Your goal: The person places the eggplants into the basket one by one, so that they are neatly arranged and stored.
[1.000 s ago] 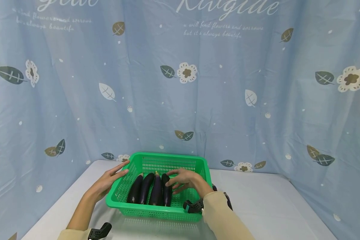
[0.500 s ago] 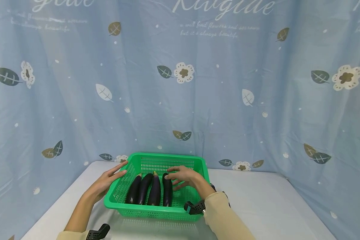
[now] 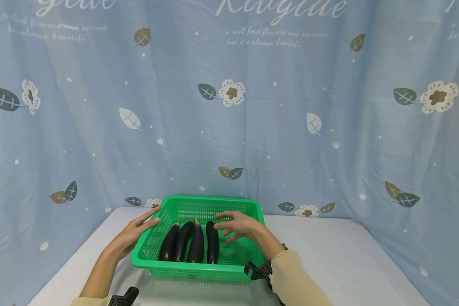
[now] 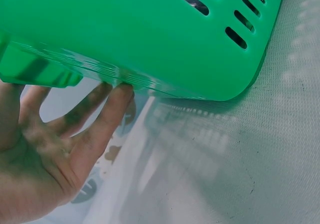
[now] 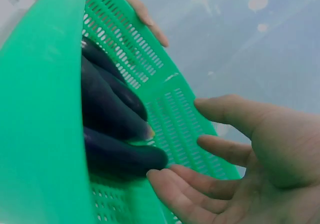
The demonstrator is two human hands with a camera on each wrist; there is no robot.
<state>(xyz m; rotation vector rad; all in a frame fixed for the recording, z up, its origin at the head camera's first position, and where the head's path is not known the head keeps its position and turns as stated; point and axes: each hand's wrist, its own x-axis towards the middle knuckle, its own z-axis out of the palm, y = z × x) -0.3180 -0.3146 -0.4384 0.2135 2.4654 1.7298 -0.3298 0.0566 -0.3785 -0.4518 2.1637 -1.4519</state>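
Note:
A green plastic basket (image 3: 199,274) with slotted walls holds several dark purple eggplants, lying side by side in its left and middle part. The rightmost eggplant (image 3: 212,244) lies slightly apart from its neighbour (image 3: 196,244). My left hand (image 3: 131,233) rests against the basket's left side; in the left wrist view its fairly straight fingers touch the outer wall below the rim. My right hand (image 3: 239,225) is over the basket, just right of the rightmost eggplant's far end, fingers spread and loosely bent, holding nothing. In the right wrist view one fingertip (image 5: 155,174) is beside that eggplant's end; contact is unclear.
The basket stands on a white-covered table (image 3: 313,255), with table surface at its left, right and front. A blue patterned curtain (image 3: 229,136) hangs close behind it. The basket's right part shows bare slotted floor (image 3: 235,250).
The rightmost eggplant has shifted right, widening the gap to its neighbour. My right hand has drawn off it a little to the right. My left hand stays at the basket's side.

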